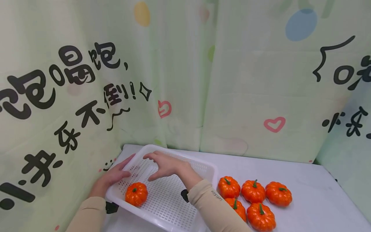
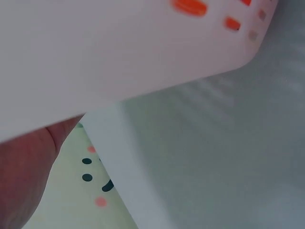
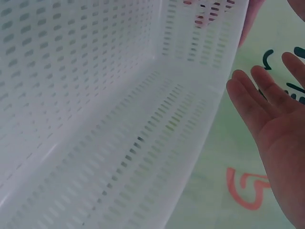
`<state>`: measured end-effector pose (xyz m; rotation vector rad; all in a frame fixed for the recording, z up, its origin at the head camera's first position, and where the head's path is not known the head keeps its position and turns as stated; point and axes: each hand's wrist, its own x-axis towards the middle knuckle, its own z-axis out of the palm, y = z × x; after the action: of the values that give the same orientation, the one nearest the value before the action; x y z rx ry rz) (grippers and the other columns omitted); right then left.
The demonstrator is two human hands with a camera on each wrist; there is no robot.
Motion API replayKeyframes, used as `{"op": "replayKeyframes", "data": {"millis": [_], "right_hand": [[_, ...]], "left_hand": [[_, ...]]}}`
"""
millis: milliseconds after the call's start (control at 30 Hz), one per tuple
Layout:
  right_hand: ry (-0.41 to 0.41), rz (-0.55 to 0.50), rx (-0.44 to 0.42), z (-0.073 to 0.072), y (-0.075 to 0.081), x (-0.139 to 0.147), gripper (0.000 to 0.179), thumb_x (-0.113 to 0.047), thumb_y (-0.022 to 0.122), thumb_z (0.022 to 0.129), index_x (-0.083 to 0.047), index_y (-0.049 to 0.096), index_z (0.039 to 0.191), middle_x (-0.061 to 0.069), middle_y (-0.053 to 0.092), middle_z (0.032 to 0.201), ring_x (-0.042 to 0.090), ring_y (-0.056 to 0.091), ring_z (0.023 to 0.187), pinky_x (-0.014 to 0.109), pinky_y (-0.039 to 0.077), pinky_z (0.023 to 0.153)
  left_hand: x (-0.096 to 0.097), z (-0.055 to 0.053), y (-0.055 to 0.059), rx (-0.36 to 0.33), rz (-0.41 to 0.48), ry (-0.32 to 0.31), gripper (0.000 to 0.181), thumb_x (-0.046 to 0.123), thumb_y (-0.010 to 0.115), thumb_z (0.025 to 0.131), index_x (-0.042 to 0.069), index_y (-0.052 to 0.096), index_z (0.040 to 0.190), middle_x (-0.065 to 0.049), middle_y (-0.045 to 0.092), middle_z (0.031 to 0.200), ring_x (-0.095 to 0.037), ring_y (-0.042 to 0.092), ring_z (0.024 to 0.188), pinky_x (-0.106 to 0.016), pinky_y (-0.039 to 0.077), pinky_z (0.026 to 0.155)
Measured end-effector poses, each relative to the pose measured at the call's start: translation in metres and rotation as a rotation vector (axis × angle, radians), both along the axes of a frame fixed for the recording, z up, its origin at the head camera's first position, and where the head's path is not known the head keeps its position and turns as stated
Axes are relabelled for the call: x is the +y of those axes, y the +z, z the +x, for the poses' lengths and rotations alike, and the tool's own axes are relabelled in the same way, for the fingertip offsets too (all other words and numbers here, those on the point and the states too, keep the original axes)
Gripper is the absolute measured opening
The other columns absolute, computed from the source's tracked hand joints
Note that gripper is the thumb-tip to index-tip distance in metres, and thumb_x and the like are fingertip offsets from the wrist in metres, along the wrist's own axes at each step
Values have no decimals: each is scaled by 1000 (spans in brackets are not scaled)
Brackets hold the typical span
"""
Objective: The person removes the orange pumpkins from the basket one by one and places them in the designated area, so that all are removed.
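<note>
A white perforated plastic basket (image 1: 168,196) fills the middle of the head view. Inside it, by the left end, sits one small orange pumpkin (image 1: 136,194) with a green stem. My left hand (image 1: 116,174) grips the left rim, thumb over the edge and fingers along the outside. In the left wrist view the basket's outer wall (image 2: 119,57) covers most of that hand. Over the basket hovers my right hand (image 1: 168,164), fingers spread and holding nothing. The right wrist view shows its open palm (image 3: 281,138) beside the basket's far rim.
To the right of the basket, several more orange pumpkins (image 1: 261,216) lie on the white table (image 1: 313,193), one partly behind my right sleeve. A printed curtain (image 1: 237,96) hangs behind the table and along its left side.
</note>
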<state>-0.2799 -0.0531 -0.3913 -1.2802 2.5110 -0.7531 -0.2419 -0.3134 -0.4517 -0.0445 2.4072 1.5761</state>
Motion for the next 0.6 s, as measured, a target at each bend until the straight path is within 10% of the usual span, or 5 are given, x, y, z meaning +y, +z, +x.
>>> {"op": "replayKeyframes", "data": {"millis": [600], "right_hand": [[88,114,-54,8,-35,-29,74,-28,84,83,-18,49,147,5,49,146,14,49,129,30,43,106]], "left_hand": [[-1,0,3,12,-7,-30,81,9,59,92,31,24,162,-23,36,155,-38,56,115,-51,58,83]]}}
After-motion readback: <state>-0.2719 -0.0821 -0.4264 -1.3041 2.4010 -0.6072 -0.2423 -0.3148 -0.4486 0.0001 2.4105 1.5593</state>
